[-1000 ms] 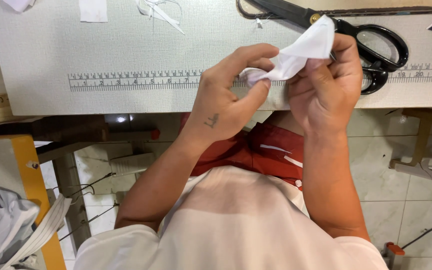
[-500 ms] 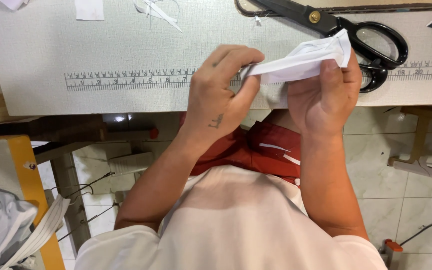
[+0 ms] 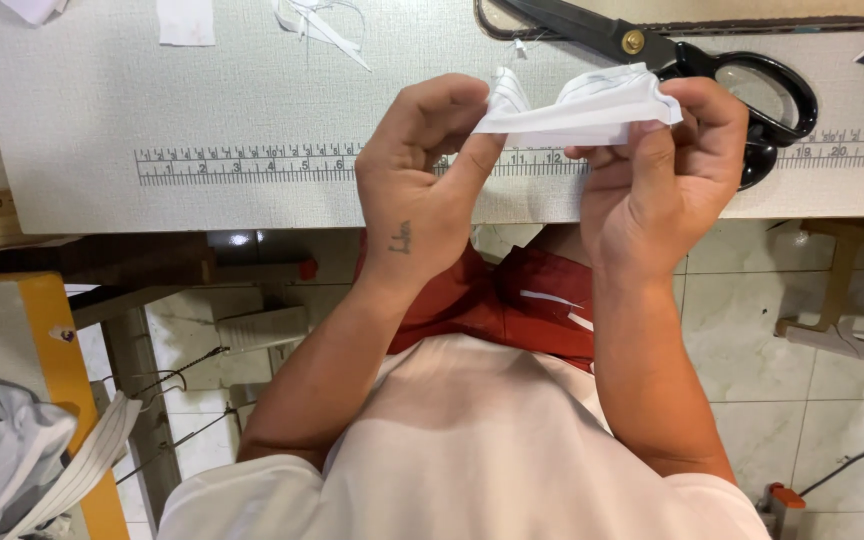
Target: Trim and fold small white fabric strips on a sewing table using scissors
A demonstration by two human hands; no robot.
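White cloth piece [image 3: 582, 110] lengthwise left-right

a pale grey worktable [image 3: 252, 100] carried a printed ruler strip [image 3: 252, 165] along its front edge; black scissors [image 3: 692, 70] and white fabric scraps [image 3: 187, 20] lay on it.

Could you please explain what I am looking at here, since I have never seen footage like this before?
This is one picture from a camera worn on a person's head, looking down past their chest at their own two bare hands. The left hand and the right hand together pinch a small folded piece of white fabric, held in the air just above a pale worktable. A ruler scale is printed along the table's near edge. On the table lie large black scissors and a few white fabric scraps. Below the table you see a tiled floor.
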